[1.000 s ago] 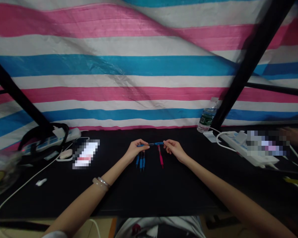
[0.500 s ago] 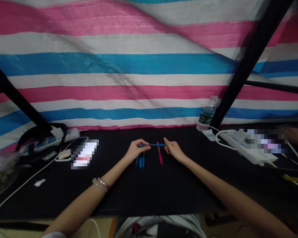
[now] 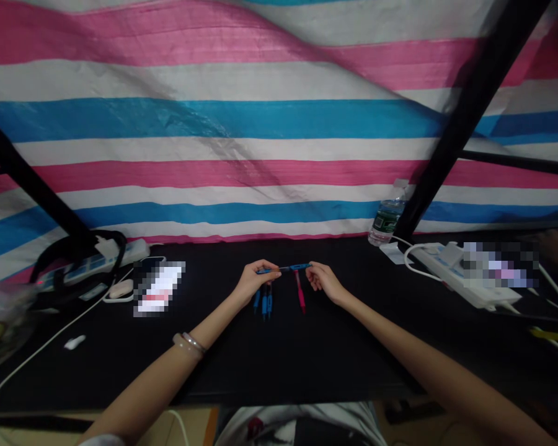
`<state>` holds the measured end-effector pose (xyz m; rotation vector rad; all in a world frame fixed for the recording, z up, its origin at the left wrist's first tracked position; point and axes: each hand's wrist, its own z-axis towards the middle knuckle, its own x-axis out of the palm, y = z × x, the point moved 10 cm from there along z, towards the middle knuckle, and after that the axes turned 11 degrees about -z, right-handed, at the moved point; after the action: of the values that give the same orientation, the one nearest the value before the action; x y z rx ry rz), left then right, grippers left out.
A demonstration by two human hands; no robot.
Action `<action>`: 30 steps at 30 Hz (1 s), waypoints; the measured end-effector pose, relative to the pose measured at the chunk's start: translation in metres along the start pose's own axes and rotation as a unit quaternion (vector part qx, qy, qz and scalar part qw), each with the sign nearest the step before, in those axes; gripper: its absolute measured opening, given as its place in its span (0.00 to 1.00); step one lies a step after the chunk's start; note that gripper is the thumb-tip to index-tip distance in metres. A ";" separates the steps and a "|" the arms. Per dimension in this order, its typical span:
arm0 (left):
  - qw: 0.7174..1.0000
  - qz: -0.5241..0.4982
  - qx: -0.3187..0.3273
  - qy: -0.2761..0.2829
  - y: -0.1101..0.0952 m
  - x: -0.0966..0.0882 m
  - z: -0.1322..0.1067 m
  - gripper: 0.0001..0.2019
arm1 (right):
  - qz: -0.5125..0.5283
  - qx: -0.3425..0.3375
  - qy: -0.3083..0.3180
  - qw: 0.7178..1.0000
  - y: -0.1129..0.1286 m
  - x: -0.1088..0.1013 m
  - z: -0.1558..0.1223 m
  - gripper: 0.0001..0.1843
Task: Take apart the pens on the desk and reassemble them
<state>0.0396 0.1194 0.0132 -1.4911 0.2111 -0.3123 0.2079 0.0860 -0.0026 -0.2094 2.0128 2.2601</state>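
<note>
Left hand [image 3: 253,280] and right hand [image 3: 324,280] are both closed in a fingertip pinch on a slim blue pen [image 3: 286,268], one at each end, so that it lies level and crosswise just above the tabletop [image 3: 307,362], with a darker middle section showing between the hands. The left hand wraps more of the barrel, while the right hand seems to have only the far end between thumb and fingers. Taking the held pen as the landmark, a small group of blue pens [image 3: 263,303] lies just below it on the person's side, under the left hand, and a pink pen [image 3: 300,292] lies just below it near the right hand. Whether either touches the held pen cannot be told from this view. Well to the right of the held pen stands a water bottle [image 3: 387,215]. The work in hand looks like the handling of this single pen, with the others lying untouched. Judging from the pinch, the next move calls for a steady hold at both ends, with any turn or pull kept along the barrel and clear of the pens beneath.
</note>
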 end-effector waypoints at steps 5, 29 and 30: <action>1.000 0.000 0.003 0.008 -0.001 0.002 -0.001 0.12 | 0.000 -0.001 0.003 1.000 -0.001 0.001 0.001 0.13; 1.000 -0.007 -0.017 -0.003 0.003 -0.001 -0.001 0.12 | 0.016 -0.010 0.019 1.000 -0.001 0.002 0.000 0.14; 1.000 -0.006 -0.017 -0.003 0.004 -0.001 0.000 0.12 | 0.016 -0.008 0.023 1.000 -0.003 0.003 0.001 0.15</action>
<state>0.0387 0.1196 0.0092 -1.5277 0.2037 -0.3158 0.2055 0.0872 -0.0057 -0.2349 2.0369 2.3119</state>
